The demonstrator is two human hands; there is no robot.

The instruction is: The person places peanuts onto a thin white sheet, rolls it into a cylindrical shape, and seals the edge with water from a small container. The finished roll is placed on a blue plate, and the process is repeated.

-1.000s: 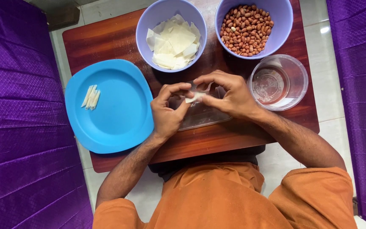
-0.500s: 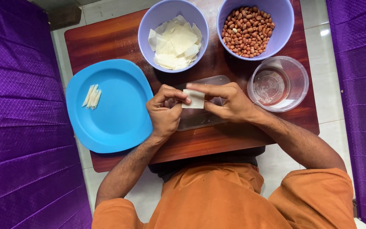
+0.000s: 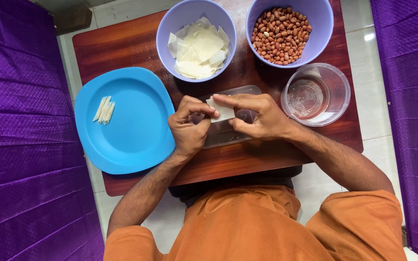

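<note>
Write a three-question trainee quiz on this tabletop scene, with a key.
1. True or false: the rolled pieces lie on the blue plate.
2. Which bowl holds peanuts: A, the one nearer the clear tub, or B, the one nearer the plate?
3. Fill in: the left hand and right hand hold a pale ____ between them.

Key: 1 true. 2 A. 3 wrapper; the other bowl holds a heap of wrappers.
</note>
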